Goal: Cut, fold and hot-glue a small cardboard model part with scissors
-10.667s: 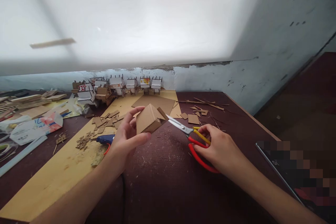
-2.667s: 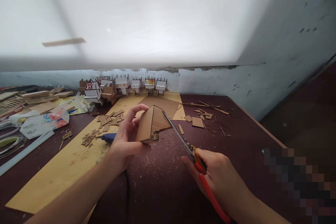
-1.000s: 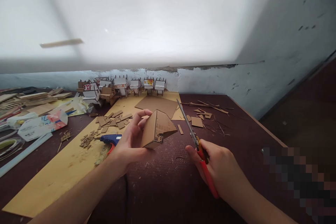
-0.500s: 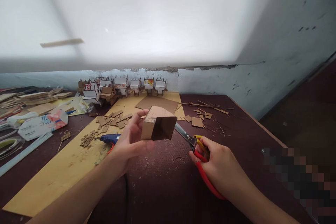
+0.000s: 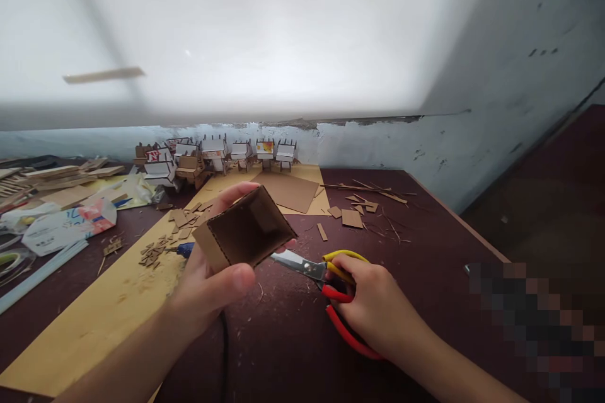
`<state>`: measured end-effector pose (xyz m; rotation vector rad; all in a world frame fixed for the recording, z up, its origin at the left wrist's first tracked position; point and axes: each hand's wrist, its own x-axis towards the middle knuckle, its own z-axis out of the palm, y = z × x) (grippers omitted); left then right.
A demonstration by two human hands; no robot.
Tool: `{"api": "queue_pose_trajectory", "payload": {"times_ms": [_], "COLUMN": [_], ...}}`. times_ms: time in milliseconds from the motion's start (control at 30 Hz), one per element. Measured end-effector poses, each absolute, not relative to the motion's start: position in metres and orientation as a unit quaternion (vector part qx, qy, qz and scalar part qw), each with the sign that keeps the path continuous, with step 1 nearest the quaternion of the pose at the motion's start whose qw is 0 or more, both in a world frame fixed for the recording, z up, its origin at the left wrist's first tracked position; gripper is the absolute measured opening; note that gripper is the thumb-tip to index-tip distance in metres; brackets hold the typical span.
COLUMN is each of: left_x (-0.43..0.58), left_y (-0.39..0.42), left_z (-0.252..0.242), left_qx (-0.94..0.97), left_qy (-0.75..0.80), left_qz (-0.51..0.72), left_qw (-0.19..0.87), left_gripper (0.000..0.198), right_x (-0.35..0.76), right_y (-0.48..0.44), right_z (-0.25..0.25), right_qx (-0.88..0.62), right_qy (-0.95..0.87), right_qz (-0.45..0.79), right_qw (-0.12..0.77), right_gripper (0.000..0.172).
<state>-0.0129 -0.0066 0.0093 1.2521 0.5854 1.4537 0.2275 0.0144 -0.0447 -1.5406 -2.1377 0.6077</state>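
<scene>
My left hand (image 5: 212, 283) is closed around a small cardboard box (image 5: 217, 247), thumb along its near edge and fingers behind it. The box is tilted so that its hollow inside faces me. In my right hand (image 5: 371, 286) is a pair of scissors (image 5: 307, 266) with red and yellow handles. Their blades point left, and the tips end just behind or beside the box's lower right edge; whether they touch it I cannot tell. A glue gun (image 5: 183, 249) lies on the table, partly hidden behind my left hand.
Several miniature cardboard chairs (image 5: 240, 152) stand along the wall. Cardboard scraps (image 5: 352, 218) lie at the right, with small pieces (image 5: 154, 250) on a yellow board (image 5: 89, 321) at the left. Glue sticks (image 5: 47, 274) and a tape roll (image 5: 14, 264) sit far left.
My left hand has turned the box so its opening faces me, and brought it left and nearer. The scissors have moved left and down. A small cardboard strip now shows on the table.
</scene>
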Motion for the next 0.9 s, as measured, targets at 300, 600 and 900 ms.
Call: {"api": "queue_pose_trajectory", "payload": {"times_ms": [300,600,900], "left_x": [-0.012,-0.011,-0.014], "left_y": [-0.010,-0.014,-0.009], "left_z": [0.010,0.012,0.009], "left_qx": [0.569,0.579,0.574], "left_qy": [0.205,0.209,0.206], "left_qz": [0.563,0.544,0.544], "left_qw": [0.563,0.570,0.575], "left_gripper": [0.073,0.076,0.073], "right_x": [0.217,0.222,0.277], "right_y": [0.016,0.022,0.082], "right_z": [-0.056,-0.054,-0.032], "right_qx": [-0.516,-0.501,-0.667], "right_qy": [-0.825,-0.846,-0.696], "right_qz": [0.125,0.087,-0.005], "right_qw": [0.194,0.163,0.265], "right_gripper": [0.021,0.033,0.015]}}
